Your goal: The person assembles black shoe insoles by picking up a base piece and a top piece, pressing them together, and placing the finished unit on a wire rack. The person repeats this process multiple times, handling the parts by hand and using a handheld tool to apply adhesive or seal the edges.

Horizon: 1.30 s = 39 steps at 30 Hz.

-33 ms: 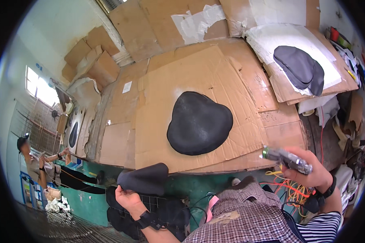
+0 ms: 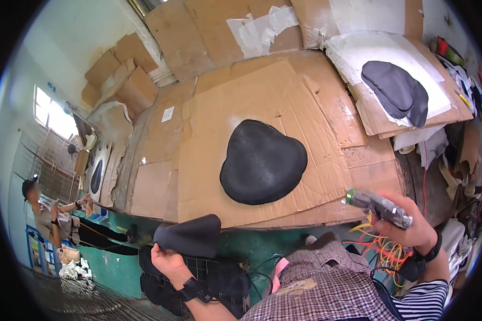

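Left hand: The left hand pinched the near-left edge of a matte black, curved, flexible-looking sheet piece between thumb and fingers.
Sheet position: The piece extended to the right of the left hand, at the near edge of the cardboard-covered worktop; whether it touched that edge could not be told.
Sheet handling: The piece was judged light, thin and pliable, with a low risk of breakage. Its free end probably tended to flop or curl; the edge was the suitable hold, with a second grip at the far corner to keep it flat.
Right hand: The right hand was wrapped around a grey-and-metal, green-ringed hand tool, which resembled a spray gun; the ringed end faced left.
Tool handling: The tool was judged rigid and heavier than the sheet piece, best held around its body.
Black pad: A black, rounded, three-lobed pad lay on the worktop, ahead of and between the hands, touched by neither. It was judged soft-faced; its rim was the suitable hold.
Second pad: A dark grey, folded-looking pad rested on a white-topped board, beyond the right hand.
Hoses: Tangled orange and yellow hoses lay below the right hand.
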Motion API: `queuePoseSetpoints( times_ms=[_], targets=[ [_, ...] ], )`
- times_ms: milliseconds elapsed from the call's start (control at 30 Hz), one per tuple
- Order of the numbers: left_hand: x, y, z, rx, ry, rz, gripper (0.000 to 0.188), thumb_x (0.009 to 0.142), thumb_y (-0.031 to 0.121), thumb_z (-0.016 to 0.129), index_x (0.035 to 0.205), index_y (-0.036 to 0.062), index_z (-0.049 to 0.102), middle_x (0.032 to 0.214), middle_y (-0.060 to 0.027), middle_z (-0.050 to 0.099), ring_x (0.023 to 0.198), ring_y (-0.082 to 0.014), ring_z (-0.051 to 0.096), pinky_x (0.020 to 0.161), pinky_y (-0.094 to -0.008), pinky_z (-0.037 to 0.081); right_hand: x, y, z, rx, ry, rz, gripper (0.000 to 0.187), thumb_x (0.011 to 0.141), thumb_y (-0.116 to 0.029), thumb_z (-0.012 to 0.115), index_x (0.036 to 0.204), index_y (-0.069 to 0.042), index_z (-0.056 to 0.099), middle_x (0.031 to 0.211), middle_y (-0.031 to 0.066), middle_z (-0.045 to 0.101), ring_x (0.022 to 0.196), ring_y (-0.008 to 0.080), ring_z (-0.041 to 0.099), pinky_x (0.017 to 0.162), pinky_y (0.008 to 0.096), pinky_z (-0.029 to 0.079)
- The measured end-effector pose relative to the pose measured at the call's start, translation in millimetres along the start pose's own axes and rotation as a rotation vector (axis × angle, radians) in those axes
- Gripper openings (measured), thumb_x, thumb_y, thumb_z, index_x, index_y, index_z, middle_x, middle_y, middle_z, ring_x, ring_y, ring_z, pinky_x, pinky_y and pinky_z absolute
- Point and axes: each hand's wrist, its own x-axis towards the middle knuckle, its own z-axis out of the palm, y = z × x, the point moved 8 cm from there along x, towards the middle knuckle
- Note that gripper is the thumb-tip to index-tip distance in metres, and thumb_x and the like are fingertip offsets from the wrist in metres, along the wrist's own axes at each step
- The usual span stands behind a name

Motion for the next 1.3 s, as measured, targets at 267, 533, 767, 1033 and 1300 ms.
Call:
queuePoseSetpoints(
  times_ms=[267, 533, 767, 1033, 1300],
  targets=[
    [-5.9, -7.1, 7.7, -0.014, -0.015, -0.03, 0.007, 0.088, 0.01, 0.058, 0.09, 0.0031, 0.058, 0.088, -0.0075, 0.063, 0.084, -0.02, 0.061, 0.077, -0.0346, 0.051, -7.5, 13.1, -7.1, -0.036, -0.035, 0.021, 0.052, 0.079, -0.001, 0.066, 0.128, -0.001, 0.049, 0.089, 0.0035, 0.062, 0.079, 0.0102, 0.059, 0.071, 0.0264, 0.049],
    [7.1, -10.1, -14.9, -0.171, 0.093, 0.002, 0.004, 0.086, -0.005, 0.055, 0.088, -0.0072, 0.053, 0.089, -0.0144, 0.06, 0.084, -0.0256, 0.061, 0.079, -0.0332, 0.056, -4.8, 21.6, -28.2, 0.152, -0.005, 0.05, 0.052, 0.076, -0.002, 0.063, 0.125, 0.003, 0.048, 0.084, 0.0062, 0.061, 0.074, 0.0136, 0.06, 0.067, 0.0281, 0.05],
    [3.3, -4.8, -70.7, -0.21, 0.19, 0.092, 0.006, 0.084, -0.007, 0.055, 0.09, -0.0037, 0.053, 0.091, -0.0123, 0.059, 0.084, -0.0222, 0.059, 0.075, -0.0307, 0.054, 30.3, 26.2, -56.3, 0.079, 0.067, -0.005, 0.056, 0.076, -0.013, 0.063, 0.127, 0.002, 0.046, 0.083, 0.0098, 0.062, 0.071, 0.016, 0.062, 0.066, 0.0292, 0.051],
    [-57.2, 30.8, -142.8, -0.071, 0.234, 0.214, 0.027, 0.081, -0.008, 0.052, 0.106, 0.0035, 0.056, 0.096, -0.0076, 0.062, 0.086, -0.0181, 0.06, 0.08, -0.0277, 0.051, 97.9, 49.3, 18.1, 0.088, -0.103, 0.005, 0.052, 0.08, -0.023, 0.067, 0.12, 0.005, 0.05, 0.084, 0.0091, 0.061, 0.074, 0.0185, 0.06, 0.071, 0.0332, 0.049],
    [-97.5, 23.8, -285.4, -0.315, 0.535, 0.202, 0.019, 0.077, -0.007, 0.06, 0.087, 0.0078, 0.055, 0.079, -0.0043, 0.062, 0.067, -0.0148, 0.06, 0.066, -0.0235, 0.052, 112.5, 107.0, 196.2, 0.027, -0.659, 0.238, 0.074, 0.081, -0.027, 0.07, 0.139, 0.001, 0.034, 0.093, 0.0106, 0.06, 0.083, 0.0189, 0.06, 0.077, 0.0344, 0.051]
  ],
)
